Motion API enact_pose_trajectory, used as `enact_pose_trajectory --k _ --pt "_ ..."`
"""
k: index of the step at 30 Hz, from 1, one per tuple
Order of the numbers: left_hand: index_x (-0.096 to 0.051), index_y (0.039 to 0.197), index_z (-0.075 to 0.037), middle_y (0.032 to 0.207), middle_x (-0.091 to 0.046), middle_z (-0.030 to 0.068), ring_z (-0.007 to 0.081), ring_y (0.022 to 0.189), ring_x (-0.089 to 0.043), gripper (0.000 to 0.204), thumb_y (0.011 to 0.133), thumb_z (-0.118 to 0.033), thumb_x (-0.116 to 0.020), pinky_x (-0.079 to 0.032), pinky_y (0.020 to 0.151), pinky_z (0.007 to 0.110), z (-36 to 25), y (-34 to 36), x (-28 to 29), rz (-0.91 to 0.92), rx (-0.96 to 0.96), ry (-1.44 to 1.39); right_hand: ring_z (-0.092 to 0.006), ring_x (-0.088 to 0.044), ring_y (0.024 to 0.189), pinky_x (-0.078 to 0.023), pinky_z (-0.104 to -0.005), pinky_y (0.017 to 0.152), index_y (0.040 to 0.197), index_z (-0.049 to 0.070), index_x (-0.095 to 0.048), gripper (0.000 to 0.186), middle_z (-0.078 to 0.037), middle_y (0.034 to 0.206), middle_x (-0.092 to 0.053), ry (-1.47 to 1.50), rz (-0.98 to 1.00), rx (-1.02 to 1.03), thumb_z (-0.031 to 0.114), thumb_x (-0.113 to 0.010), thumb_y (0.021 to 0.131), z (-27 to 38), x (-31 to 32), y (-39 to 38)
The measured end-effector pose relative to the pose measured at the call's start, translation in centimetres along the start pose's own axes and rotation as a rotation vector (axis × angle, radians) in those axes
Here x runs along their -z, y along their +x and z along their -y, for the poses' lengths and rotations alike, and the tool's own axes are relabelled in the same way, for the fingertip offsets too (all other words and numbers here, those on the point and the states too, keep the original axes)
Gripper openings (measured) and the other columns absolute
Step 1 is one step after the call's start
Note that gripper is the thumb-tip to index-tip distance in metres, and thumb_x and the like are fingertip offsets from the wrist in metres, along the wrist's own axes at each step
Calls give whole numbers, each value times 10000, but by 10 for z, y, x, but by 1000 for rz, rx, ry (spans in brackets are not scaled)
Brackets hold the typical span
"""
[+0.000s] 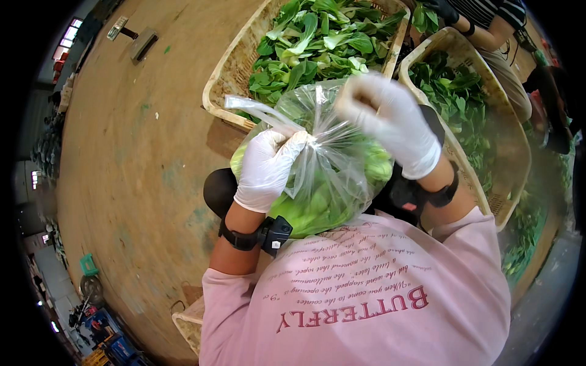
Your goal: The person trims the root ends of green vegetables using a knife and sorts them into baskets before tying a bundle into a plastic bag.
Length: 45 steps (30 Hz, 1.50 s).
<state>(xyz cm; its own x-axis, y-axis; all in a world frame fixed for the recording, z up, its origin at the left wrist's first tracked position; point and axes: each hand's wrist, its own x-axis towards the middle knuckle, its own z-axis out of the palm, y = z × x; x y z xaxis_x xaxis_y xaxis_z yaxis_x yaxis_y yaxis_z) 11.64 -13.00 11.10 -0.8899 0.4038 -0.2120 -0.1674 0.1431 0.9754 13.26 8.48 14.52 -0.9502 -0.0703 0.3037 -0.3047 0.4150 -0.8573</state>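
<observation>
A clear plastic bag full of leafy greens rests at my lap, its neck gathered into a tight twist. My left hand, in a white glove, is closed on that gathered neck, thumb and fingers pinched together. One end of the bag's plastic sticks out to the left above it. Just right of and above the twist is my right hand, also gloved in white. Its fingers look curved but are smeared by motion, so whether they hold any plastic cannot be made out.
Straight ahead stands a dirty cream crate heaped with leafy greens. A second crate with greens is at the right, beside a person in a striped top. More greens lie beyond it. A small metal-topped object stands on the brown floor.
</observation>
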Motion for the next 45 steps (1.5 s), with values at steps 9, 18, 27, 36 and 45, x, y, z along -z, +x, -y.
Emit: enact_pose_trajectory --k 9,18,27,36,45 --pt "-639 967 19 834 -639 5 43 715 -550 173 906 -143 -641 -452 640 196 3 0 2 22 -61 -117 -207 -592 641 -464 -290 597 893 51 -658 139 -72 755 -608 -78 132 -35 144 -705 801 -13 -32 -25" --pt "-642 937 21 858 -645 24 59 755 -576 92 879 -38 -604 -473 693 199 -9 -6 12 78 -122 30 -270 -601 639 -471 -380 563 755 106 -624 123 -72 662 -563 -454 -86 246 218 -669 782 -9 -41 -27" --pt "-634 897 16 850 -665 54 107 779 -623 140 779 -14 -704 -498 730 249 -3 -3 1 29 -260 210 -279 -595 656 -466 -370 572 775 96 -618 110 -73 690 -570 -185 29 175 193 -669 768 -23 -42 -24" --pt "-624 879 9 867 -636 24 90 784 -598 137 770 59 -689 -480 734 231 7 0 -3 -28 -328 262 -266 -600 636 -472 -348 566 773 103 -617 102 -64 687 -580 -142 18 142 184 -678 763 -25 -42 -23" --pt "-658 883 -17 850 -646 98 216 730 -634 171 729 31 -714 -502 662 283 1 -2 -8 -127 -648 489 -192 -567 550 -443 -287 511 765 78 -603 95 -48 655 -548 -177 8 229 91 -687 724 -33 -40 -18"
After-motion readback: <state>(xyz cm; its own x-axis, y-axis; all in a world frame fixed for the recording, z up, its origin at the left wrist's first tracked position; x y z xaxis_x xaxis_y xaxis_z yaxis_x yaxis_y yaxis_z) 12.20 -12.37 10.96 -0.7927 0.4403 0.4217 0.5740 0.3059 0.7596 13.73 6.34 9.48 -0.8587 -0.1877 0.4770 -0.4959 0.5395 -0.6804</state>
